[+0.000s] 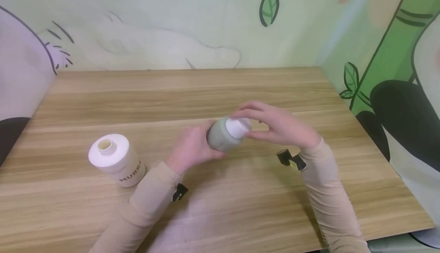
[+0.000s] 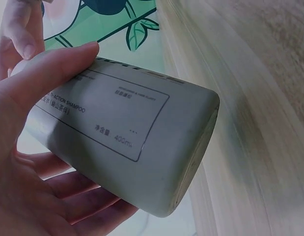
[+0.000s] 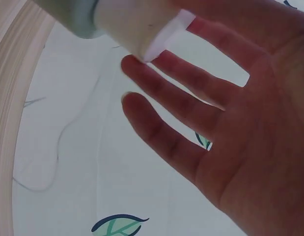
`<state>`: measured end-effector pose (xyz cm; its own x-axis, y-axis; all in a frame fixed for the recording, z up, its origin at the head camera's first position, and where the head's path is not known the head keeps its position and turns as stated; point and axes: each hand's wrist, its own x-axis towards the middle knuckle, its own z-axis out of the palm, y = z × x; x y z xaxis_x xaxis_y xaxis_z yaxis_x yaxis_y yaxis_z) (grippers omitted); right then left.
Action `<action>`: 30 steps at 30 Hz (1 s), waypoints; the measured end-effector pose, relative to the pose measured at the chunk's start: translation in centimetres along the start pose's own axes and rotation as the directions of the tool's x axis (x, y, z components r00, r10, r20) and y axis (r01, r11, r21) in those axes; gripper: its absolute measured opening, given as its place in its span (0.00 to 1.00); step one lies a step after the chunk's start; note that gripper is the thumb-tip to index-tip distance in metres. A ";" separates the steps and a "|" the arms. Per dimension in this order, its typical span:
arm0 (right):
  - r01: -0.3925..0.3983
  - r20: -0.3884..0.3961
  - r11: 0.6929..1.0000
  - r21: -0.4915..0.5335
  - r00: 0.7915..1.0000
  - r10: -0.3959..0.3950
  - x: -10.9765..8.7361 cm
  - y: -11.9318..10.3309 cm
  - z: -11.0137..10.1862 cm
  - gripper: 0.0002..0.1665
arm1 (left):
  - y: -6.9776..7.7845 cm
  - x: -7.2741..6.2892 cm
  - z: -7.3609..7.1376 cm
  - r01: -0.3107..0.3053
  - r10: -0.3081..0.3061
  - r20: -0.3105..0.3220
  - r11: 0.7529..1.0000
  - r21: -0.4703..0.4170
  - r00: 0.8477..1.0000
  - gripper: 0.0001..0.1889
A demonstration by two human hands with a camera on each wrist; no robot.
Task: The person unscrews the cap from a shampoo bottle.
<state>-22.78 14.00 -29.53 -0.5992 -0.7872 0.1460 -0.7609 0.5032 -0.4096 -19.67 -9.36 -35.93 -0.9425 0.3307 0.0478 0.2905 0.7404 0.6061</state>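
Observation:
My left hand (image 1: 190, 146) grips a grey-green shampoo bottle (image 1: 219, 136) around its body, tilted over the middle of the table. Lettering on its label, including "SHAMPOO", shows in the left wrist view, with the thumb across the upper side and fingers beneath. The bottle's white cap (image 1: 238, 127) points toward the right. My right hand (image 1: 280, 125) pinches this cap between thumb and forefingers; in the right wrist view the other fingers (image 3: 161, 125) spread loosely beside it. To the left stands an uncapped white bottle (image 1: 117, 165) marked "MURRA", its round neck open at the top.
A wood-grain table (image 1: 165, 100) lies beneath both hands. Behind it and at the sides rise walls (image 1: 206, 16) painted with leaves, bamboo and black-and-white shapes. Small black devices (image 1: 290, 158) are strapped at the wrists.

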 end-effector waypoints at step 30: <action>-0.176 0.119 0.984 -0.026 0.977 0.178 -0.1 -0.9 -0.3 0.26 | 0.3 -0.1 0.2 -0.066 0.066 0.003 0.997 0.033 0.998 0.39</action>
<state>-22.16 13.74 -28.88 -0.6913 -0.7217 -0.0371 -0.6497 0.6431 -0.4053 -19.43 -9.04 -35.87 -0.9208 0.3806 0.0851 0.3573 0.7358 0.5753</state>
